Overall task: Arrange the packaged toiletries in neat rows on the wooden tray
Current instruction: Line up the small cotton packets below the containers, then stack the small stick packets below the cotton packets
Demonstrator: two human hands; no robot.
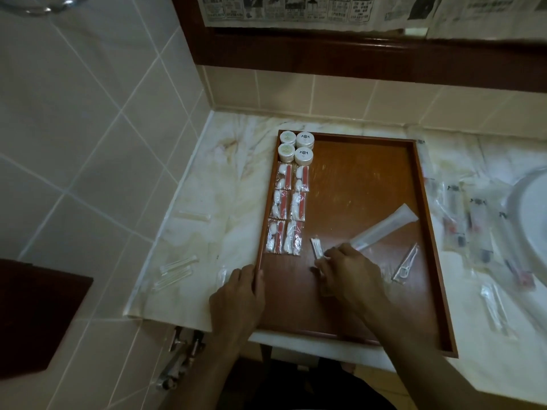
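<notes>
The right hand (346, 273) lies low on the wooden tray (370, 179), fingers curled round a small packet (317, 248) and pinching it, while the left hand (241, 294) grips the tray's left rim, thumb hooked inside. Along the tray's left side stand four round white jars (296, 146) in two pairs, with six clear sachets (287, 210) in two columns below them; a long frosted tube packet (384, 229) and a floss pick packet (405, 263) lie loose toward the tray's right side. More wrapped toiletries (470, 229) are scattered on the bench (207, 202) right of the tray.
</notes>
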